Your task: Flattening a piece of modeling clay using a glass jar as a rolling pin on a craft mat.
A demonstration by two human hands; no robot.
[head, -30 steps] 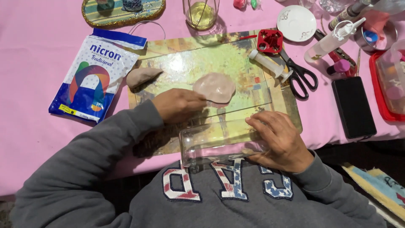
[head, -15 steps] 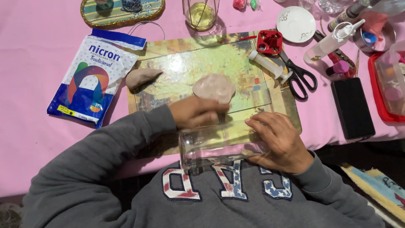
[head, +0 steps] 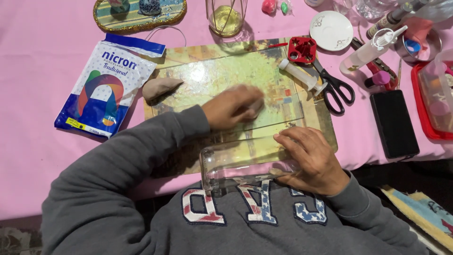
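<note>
Pink-covered table (head: 33, 156), dark floor (head: 401, 174)

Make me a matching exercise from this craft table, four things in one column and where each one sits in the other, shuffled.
1. clear glass bottle lying on its side
2. black-handled scissors
3. white and blue clay packet
4. flat pale pink clay piece

a. left of the board
b. under the left hand
c. under the right hand
d. at the board's right edge

Pairs: 1-c, 2-d, 3-a, 4-b

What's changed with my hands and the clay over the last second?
The left hand moved forward onto the flattened pink clay and now covers most of it; before, it lay just short of it. The right hand stayed on the clear glass bottle. The clay lump, scissors and phone haven't moved.
</note>
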